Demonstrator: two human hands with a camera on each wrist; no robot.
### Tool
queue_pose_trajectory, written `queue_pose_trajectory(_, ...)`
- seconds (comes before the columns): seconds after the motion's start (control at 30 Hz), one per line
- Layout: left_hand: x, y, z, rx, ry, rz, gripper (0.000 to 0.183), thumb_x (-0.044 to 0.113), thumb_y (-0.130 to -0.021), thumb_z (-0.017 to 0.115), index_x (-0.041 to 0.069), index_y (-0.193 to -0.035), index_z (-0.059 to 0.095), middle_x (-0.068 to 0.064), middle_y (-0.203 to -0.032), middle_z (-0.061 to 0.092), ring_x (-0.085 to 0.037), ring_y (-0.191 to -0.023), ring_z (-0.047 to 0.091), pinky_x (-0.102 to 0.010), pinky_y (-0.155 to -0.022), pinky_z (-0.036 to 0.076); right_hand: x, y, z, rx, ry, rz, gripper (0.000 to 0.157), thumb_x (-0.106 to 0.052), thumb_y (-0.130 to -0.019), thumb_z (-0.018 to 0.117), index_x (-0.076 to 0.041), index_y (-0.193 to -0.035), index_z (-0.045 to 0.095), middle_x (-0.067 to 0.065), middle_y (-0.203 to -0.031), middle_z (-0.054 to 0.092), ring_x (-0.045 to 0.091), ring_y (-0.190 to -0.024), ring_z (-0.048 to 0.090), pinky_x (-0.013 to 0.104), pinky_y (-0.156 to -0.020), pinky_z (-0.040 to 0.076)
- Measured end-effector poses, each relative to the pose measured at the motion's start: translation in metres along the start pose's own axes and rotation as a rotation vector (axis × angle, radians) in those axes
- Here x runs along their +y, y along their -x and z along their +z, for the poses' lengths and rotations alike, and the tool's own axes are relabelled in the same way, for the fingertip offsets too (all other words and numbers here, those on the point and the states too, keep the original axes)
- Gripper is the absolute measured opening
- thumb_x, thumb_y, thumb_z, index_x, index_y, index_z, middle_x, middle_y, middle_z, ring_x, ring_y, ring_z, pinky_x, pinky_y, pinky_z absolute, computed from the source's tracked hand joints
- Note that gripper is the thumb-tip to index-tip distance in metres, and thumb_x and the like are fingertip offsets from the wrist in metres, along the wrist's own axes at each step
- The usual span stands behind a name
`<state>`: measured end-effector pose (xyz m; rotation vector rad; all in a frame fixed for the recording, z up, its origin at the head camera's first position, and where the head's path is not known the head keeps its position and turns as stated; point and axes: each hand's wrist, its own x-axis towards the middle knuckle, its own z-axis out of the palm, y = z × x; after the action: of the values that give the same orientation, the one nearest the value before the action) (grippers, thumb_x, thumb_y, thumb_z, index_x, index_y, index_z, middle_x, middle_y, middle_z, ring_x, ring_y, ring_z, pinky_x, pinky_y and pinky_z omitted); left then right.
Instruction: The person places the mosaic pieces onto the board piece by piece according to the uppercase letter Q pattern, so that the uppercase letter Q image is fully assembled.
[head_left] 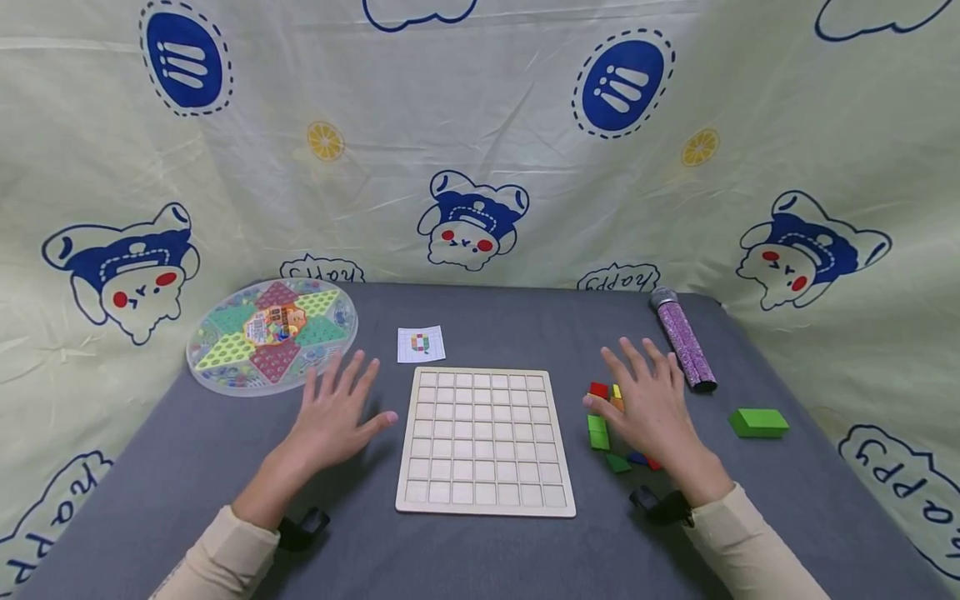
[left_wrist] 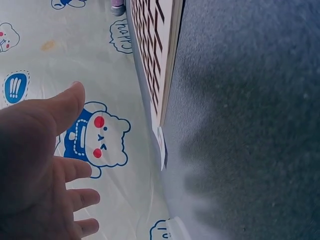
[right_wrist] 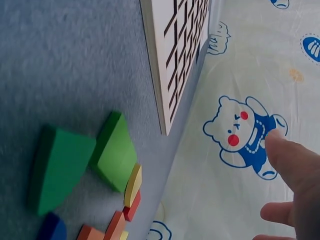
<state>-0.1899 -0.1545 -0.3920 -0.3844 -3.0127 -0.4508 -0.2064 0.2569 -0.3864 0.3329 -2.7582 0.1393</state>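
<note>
Grey cloth covered the tabletop (head_left: 480, 558). At its far left lay the round patterned board (head_left: 272, 336), apparently set aside from the work. Pale and gridded, the square tray (head_left: 483, 442) sat centrally, probably so either side could reach it. Flanking it, the left grip (head_left: 330, 417) and right grip (head_left: 648, 400) hovered with fingers spread, holding nothing. The glittery microphone (head_left: 685, 342) and green block (head_left: 759, 422) stood off to the right, seemingly spare. Beyond the tray, the printed card (head_left: 421, 344) lay likely for easy viewing; small coloured blocks (head_left: 597, 433) clustered beneath the right grip, presumably for quick picking.

Left grip (left_wrist: 42, 165) near gridded board (left_wrist: 157, 55) (seen aslant), grey tablecloth (left_wrist: 245, 100), printed curtain (left_wrist: 125, 200), perhaps a card (left_wrist: 161, 145)
</note>
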Motion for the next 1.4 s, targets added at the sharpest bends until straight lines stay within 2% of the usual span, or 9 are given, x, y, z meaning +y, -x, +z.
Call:
queue_pose_trajectory(0.17, 0.002, 0.000, 0.002, 0.000, 0.006, 0.011, 0.080, 0.051, -0.088, 0.056, 0.009, -0.150, 0.026, -0.018, -0.157, 0.018, -0.041, -0.145, 0.003, -0.064, -0.111, 0.002, 0.008, -0.002, 0.000, 0.055, -0.028, -0.011, 0.066, -0.039, -0.082, 0.069, -0.008, -0.137, 0.047, 0.022, -0.145, 0.037, 0.045, -0.135, 0.023, 0.067, -0.105, 0.013)
queue_pose_trajectory(0.33, 0.004, 0.001, 0.003, 0.002, 0.017, 0.019, 0.078, 0.047, -0.088, 0.059, 0.008, -0.149, 0.029, -0.018, -0.156, 0.020, -0.041, -0.145, 0.007, -0.063, -0.111, 0.005, 0.016, -0.004, -0.001, 0.062, -0.072, -0.005, 0.057, -0.034, -0.085, 0.068, -0.008, -0.133, 0.051, 0.021, -0.142, 0.040, 0.044, -0.133, 0.025, 0.068, -0.103, 0.015)
queue_pose_trajectory(0.7, 0.006, 0.003, 0.010, 0.026, 0.009, 0.080, 0.069, 0.041, -0.086, 0.065, 0.006, -0.141, 0.042, -0.018, -0.146, 0.039, -0.041, -0.138, 0.027, -0.063, -0.109, 0.016, 0.029, -0.009, 0.002, 0.130, -0.096, -0.029, 0.048, -0.029, -0.082, 0.072, -0.006, -0.122, 0.059, 0.020, -0.129, 0.052, 0.041, -0.119, 0.036, 0.060, -0.094, 0.026)
queue_pose_trajectory(1.13, 0.007, 0.002, 0.016, -0.032, 0.050, 0.089, 0.064, 0.038, -0.086, 0.067, 0.008, -0.139, 0.046, -0.013, -0.143, 0.042, -0.038, -0.134, 0.030, -0.060, -0.104, 0.023, 0.045, -0.013, 0.008, 0.059, -0.113, 0.019, 0.041, -0.027, -0.084, 0.070, -0.006, -0.118, 0.062, 0.018, -0.118, 0.055, 0.039, -0.111, 0.037, 0.055, -0.088, 0.028)
queue_pose_trajectory(1.4, 0.007, 0.000, 0.020, -0.076, 0.060, 0.095, 0.063, 0.036, -0.085, 0.068, 0.009, -0.138, 0.047, -0.010, -0.142, 0.043, -0.034, -0.134, 0.030, -0.058, -0.104, 0.023, 0.053, -0.013, 0.012, -0.010, -0.104, 0.041, 0.036, -0.025, -0.084, 0.070, -0.007, -0.115, 0.064, 0.019, -0.113, 0.055, 0.039, -0.108, 0.036, 0.054, -0.086, 0.027)
